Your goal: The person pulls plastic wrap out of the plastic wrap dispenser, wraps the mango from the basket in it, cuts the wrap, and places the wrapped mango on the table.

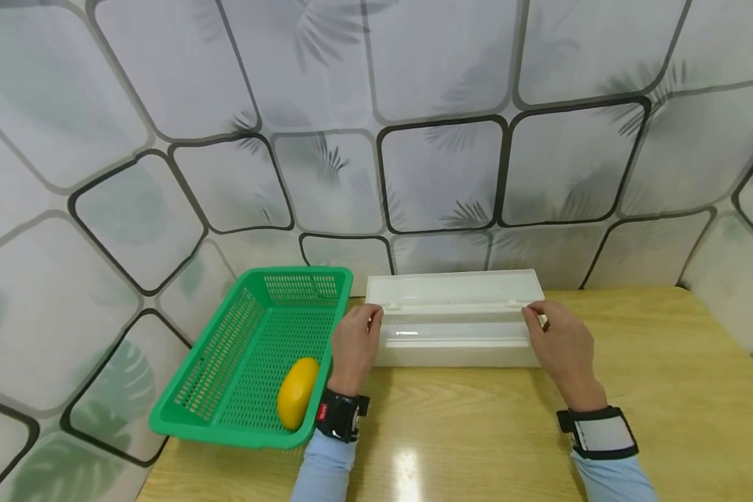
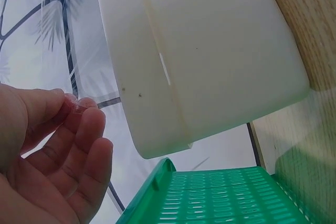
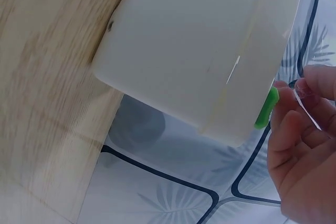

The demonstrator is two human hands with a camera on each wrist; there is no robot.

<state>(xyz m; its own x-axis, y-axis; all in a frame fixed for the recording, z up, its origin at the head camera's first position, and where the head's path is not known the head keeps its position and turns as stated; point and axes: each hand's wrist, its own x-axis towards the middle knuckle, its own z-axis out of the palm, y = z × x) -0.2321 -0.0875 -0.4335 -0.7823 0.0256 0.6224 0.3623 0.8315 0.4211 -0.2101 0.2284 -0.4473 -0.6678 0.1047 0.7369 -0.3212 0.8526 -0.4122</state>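
One wall covering (image 1: 439, 174) rises behind everything, smooth and pale grey, printed with rounded dark-outlined panels and faint leaf fronds. Before it spreads one tabletop (image 1: 464, 425) of yellowish wood grain, glossy enough to throw back a patch of light. On its left side stands one green basket (image 1: 226, 436), rectangular and seemingly plastic, with slotted walls, a perforated floor and a broad rolled rim. To the right of the basket, near the wall at the back of the tabletop, one long white box (image 1: 458, 357) lies lengthwise between the two hands, its single flat lid (image 1: 452, 286) tipped back. The box has a smooth off-white body with rounded end corners; the wrist views show a yellowish line down each end panel and a few dark specks. One sheet of clear film (image 2: 79, 106), thin, shiny and wrinkled at the grip, is held at the box's front opening. Two hands hold it: the left hand (image 1: 354, 345) pinches it between thumb and fingers at the box's left end, its other fingers loosely bent, and the right hand (image 1: 565, 348) pinches it likewise at the right end. Two light-blue sleeves (image 1: 326, 464) cover the forearms, and two black wrist straps (image 1: 341, 415) circle the wrists, the right one bearing a pale panel. One smooth yellow oval item (image 1: 298, 392) rests inside the basket by its right wall. Smallest is one bright green piece (image 3: 268, 107) at the box's edge, beside the right fingers.
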